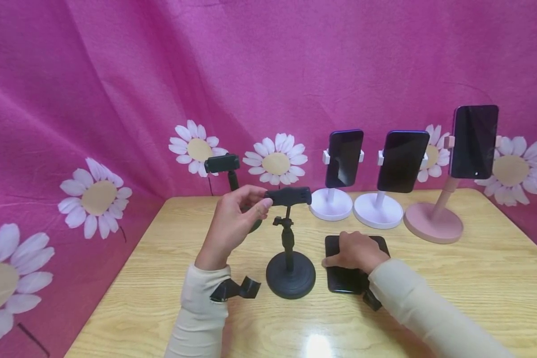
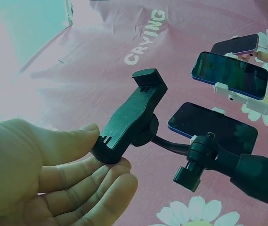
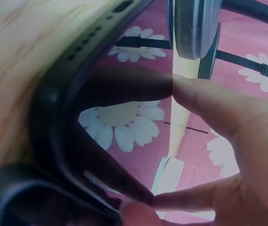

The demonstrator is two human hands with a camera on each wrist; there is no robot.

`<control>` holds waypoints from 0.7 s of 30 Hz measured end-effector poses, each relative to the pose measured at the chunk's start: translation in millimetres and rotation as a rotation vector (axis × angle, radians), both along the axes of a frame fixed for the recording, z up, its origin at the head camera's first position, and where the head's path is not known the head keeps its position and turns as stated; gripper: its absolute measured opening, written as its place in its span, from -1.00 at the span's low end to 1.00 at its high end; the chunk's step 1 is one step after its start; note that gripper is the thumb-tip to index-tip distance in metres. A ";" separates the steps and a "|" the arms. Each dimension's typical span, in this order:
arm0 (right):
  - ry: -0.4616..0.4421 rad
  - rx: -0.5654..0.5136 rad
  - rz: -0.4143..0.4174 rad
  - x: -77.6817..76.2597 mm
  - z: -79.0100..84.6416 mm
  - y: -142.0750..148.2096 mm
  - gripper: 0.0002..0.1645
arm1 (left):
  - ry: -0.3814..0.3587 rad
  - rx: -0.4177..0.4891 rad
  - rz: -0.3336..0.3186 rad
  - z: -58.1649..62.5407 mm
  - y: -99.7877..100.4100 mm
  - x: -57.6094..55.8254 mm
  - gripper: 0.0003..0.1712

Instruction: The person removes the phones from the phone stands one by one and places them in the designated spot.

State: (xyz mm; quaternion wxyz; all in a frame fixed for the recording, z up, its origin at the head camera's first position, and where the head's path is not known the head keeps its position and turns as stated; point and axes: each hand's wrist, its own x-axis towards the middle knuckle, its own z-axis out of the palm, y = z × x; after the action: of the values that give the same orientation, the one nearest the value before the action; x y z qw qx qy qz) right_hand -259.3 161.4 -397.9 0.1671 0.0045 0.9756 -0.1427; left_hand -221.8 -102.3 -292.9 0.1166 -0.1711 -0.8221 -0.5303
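My left hand (image 1: 237, 219) pinches one end of a black phone clamp (image 2: 134, 110) between thumb and fingers. The clamp has nothing in its jaws and tops a black phone stand (image 1: 288, 238) with a round base. A black smartphone (image 1: 342, 278) lies screen up to the right of that stand. My right hand (image 1: 360, 251) arches over this smartphone and grips it, thumb at its left edge and fingers toward its far end. In the right wrist view the smartphone's dark screen (image 3: 119, 89) mirrors the fingers (image 3: 218, 101).
Behind my left hand is another black stand (image 1: 223, 163). Two white stands (image 1: 378, 211) and a pink stand (image 1: 434, 223), each holding a smartphone, line the back right of the wooden table (image 1: 161, 278). A pink cloth with daisies (image 1: 138, 74) hangs behind.
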 end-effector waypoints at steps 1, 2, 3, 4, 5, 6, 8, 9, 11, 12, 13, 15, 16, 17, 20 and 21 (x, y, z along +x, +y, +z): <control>-0.008 -0.008 -0.005 -0.2 0.1 -0.8 0.02 | -0.001 0.001 0.001 0.0 -0.4 -0.1 -0.70; -0.015 -0.015 -0.009 -0.2 -0.1 -1.3 0.00 | -0.002 0.001 0.002 0.2 -0.7 -0.2 -0.70; -0.017 -0.020 -0.013 0.0 -0.5 -1.3 -0.01 | -0.005 0.001 0.003 0.3 -0.8 -0.3 -0.70; -0.018 -0.021 -0.011 0.1 -1.2 -0.9 -0.02 | -0.007 0.001 0.003 0.6 -1.0 -0.3 -0.70; -0.018 -0.024 -0.011 0.3 -1.7 -0.2 -0.02 | -0.009 0.002 0.001 0.8 -1.1 -0.3 -0.70; -0.017 -0.028 -0.008 0.7 -2.4 0.7 -0.03 | -0.012 0.002 -0.001 1.2 -1.2 -0.3 -0.69; -0.011 -0.031 0.005 1.3 -3.0 2.8 -0.04 | -0.015 0.002 -0.003 1.8 -1.3 -0.2 -0.69; -0.007 -0.034 0.013 1.3 -3.0 3.8 -0.03 | -0.014 0.003 -0.005 2.1 -1.4 0.0 -0.69; -0.002 -0.041 0.029 1.3 -2.9 5.4 -0.01 | -0.009 0.004 -0.008 2.7 -1.8 0.1 -0.70; 0.002 -0.046 0.035 1.5 -2.9 5.9 -0.01 | -0.008 0.004 -0.009 2.7 -2.0 0.1 -0.70; 0.002 -0.048 0.038 1.5 -2.9 6.4 0.01 | -0.005 0.004 -0.009 2.6 -2.4 0.0 -0.70; 0.000 -0.059 0.037 1.9 -3.5 7.2 0.07 | -0.004 0.004 -0.010 2.1 -2.9 -0.2 -0.71; -0.003 -0.064 0.033 2.3 -4.1 7.6 0.10 | -0.005 0.004 -0.012 1.7 -3.1 -0.3 -0.71; -0.007 -0.068 0.028 2.8 -4.4 7.9 0.13 | -0.007 0.004 -0.013 1.4 -3.2 -0.2 -0.71; -0.013 -0.088 0.010 4.9 -6.6 9.3 0.23 | -0.009 0.002 -0.016 0.7 -3.1 -0.1 -0.69; -0.013 -0.095 0.005 5.3 -7.0 9.8 0.25 | -0.011 0.002 -0.017 0.5 -3.0 0.1 -0.69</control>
State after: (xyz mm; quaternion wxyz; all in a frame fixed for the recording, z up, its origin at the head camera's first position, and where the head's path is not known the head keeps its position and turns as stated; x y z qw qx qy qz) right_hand -254.0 171.2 -404.9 0.1736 -0.0050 0.9666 -0.1885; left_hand -221.7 -105.4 -292.4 0.1078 -0.1753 -0.8207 -0.5329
